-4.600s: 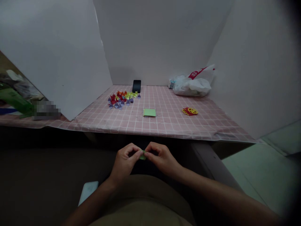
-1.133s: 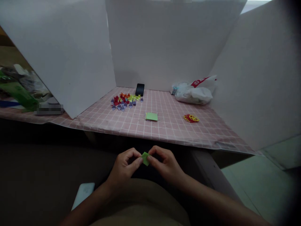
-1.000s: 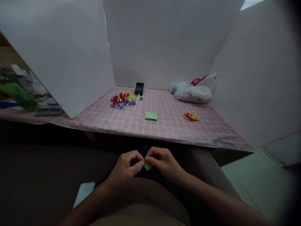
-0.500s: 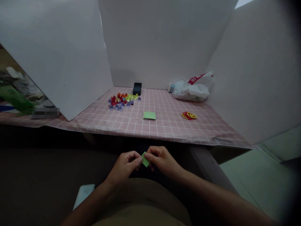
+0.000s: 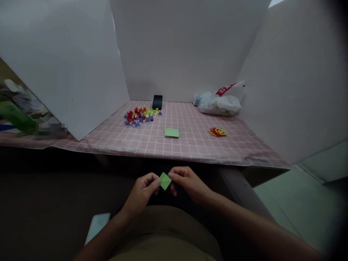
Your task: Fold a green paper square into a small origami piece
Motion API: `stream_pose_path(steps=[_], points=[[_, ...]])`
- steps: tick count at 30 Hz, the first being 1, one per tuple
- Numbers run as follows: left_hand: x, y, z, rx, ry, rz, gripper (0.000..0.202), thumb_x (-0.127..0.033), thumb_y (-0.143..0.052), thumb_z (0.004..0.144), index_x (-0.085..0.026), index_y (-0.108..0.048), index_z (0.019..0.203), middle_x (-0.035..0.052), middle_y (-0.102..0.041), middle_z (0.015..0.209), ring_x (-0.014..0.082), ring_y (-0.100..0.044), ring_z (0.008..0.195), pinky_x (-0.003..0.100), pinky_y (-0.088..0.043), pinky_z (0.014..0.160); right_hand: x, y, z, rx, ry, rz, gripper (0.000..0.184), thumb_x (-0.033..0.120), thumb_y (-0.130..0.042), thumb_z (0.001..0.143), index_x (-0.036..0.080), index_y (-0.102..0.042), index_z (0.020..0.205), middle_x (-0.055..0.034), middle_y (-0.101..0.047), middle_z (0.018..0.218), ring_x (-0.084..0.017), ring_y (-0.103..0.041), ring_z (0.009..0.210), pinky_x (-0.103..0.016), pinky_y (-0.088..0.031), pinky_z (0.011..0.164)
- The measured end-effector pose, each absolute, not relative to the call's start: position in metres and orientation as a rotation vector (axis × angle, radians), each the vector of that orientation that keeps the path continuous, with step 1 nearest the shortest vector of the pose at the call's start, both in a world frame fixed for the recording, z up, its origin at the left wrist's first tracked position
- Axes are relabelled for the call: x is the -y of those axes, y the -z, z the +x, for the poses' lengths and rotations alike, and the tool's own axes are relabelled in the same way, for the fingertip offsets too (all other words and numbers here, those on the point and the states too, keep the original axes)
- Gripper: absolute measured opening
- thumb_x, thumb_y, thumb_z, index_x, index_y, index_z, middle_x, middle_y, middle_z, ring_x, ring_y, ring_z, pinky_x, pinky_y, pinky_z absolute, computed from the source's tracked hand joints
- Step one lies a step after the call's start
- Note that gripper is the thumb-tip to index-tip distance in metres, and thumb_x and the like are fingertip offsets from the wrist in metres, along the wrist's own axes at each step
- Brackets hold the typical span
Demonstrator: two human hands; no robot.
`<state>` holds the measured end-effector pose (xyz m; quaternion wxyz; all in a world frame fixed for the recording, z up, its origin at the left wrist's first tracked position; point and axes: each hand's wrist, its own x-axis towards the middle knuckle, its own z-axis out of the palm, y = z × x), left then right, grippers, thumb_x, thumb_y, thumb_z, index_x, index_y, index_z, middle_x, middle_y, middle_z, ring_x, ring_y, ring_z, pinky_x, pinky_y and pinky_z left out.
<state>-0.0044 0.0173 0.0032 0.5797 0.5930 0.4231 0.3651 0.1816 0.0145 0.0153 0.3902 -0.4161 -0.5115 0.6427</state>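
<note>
Between my hands, over my lap and in front of the table edge, is a small green square of folded paper, turned corner-up like a diamond. My left hand pinches its left corner between thumb and forefinger. At the opposite corner, my right hand pinches with thumb and forefinger, its lower fingers curled loosely below. On the table beyond lies a stack of green paper squares. Further back on the left stands a cluster of small folded paper pieces in red, orange, yellow and purple.
The table has a pink checked cloth. A dark phone leans at the back wall. Red and yellow cut-out shapes lie right, before a white plastic bag. A white device rests beside my left forearm. White panels enclose the table.
The green paper shows more of its face now, as my right fingers have drawn back to its right corner. My left hand still pinches the left side. The view has shifted slightly.
</note>
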Motion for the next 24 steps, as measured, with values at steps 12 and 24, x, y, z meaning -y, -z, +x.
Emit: stream_pose_path(steps=[12,24], points=[[-0.014,0.004,0.003,-0.999,-0.926,1.248,0.028,-0.041,-0.059,0.086,-0.016,-0.059,0.071,-0.0015,-0.054,0.062,0.0119,-0.047,0.058,0.024,-0.036,0.058,-0.013,-0.013,0.180,1.312,-1.663,-1.063,0.029,0.040,-0.065,0.082,0.014,-0.059,0.068,0.0031,-0.058,0.054,-0.008,-0.052,0.045,-0.021,-0.040,0.048],[-0.012,0.010,0.009,-1.017,-0.960,1.170,0.027,-0.040,-0.057,0.087,-0.017,-0.056,0.074,-0.0036,-0.052,0.061,0.0105,-0.046,0.056,0.022,-0.034,0.053,-0.012,-0.014,0.177,1.403,-1.665,-1.086,0.021,0.030,-0.060,0.082,0.014,-0.059,0.068,0.0030,-0.059,0.055,-0.008,-0.052,0.046,-0.021,-0.041,0.050]])
